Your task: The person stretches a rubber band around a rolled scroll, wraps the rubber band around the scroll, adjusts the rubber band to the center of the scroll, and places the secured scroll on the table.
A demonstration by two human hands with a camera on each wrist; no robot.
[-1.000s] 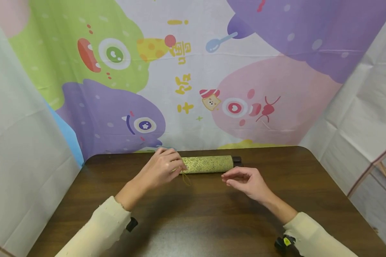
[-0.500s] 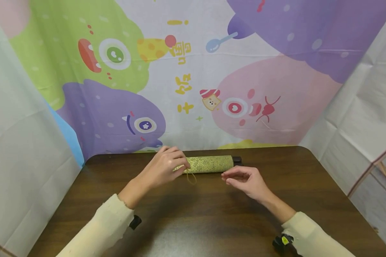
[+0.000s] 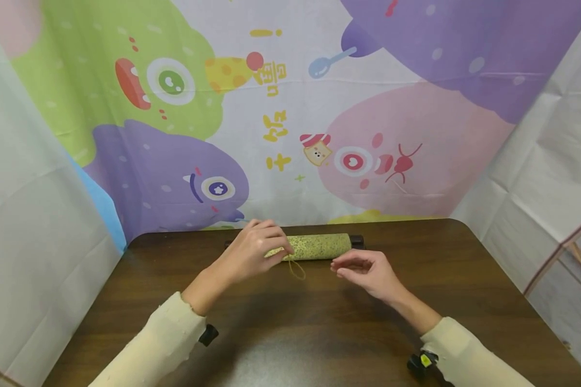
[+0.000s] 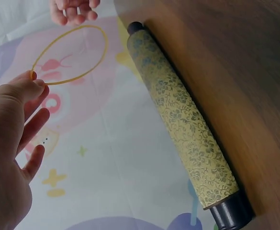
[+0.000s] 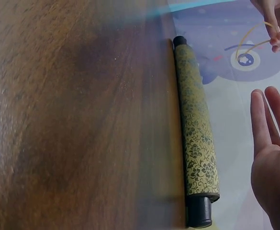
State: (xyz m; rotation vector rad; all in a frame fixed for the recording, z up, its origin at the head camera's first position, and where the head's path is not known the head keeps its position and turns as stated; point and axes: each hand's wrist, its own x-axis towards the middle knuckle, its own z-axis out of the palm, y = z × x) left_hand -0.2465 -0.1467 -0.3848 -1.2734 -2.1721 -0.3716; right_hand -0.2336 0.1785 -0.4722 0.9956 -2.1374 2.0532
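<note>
My left hand [image 3: 259, 248] pinches a thin yellow rubber band [image 4: 70, 82] between thumb and forefinger; the loop hangs out toward the right hand. Behind it on the table lies a rolled scroll [image 3: 319, 246], yellow-green with a dark floral pattern and black end knobs. In the head view the left hand covers part of the scroll's left side. Near the scroll's right end is my right hand [image 3: 368, 271], holding nothing, its fingers loosely bent and apart from the band. In the right wrist view, the right hand's fingers [image 5: 261, 120] reach up below the band.
The brown wooden table [image 3: 290, 333] has rounded back corners. A cartoon-printed cloth [image 3: 290, 107] hangs right behind its back edge. White cloth walls [image 3: 537, 204] stand at both sides.
The left hand has moved a little to the right with the rubber band, nearer the right hand. The right hand has barely shifted, and the scroll stays where it was.
</note>
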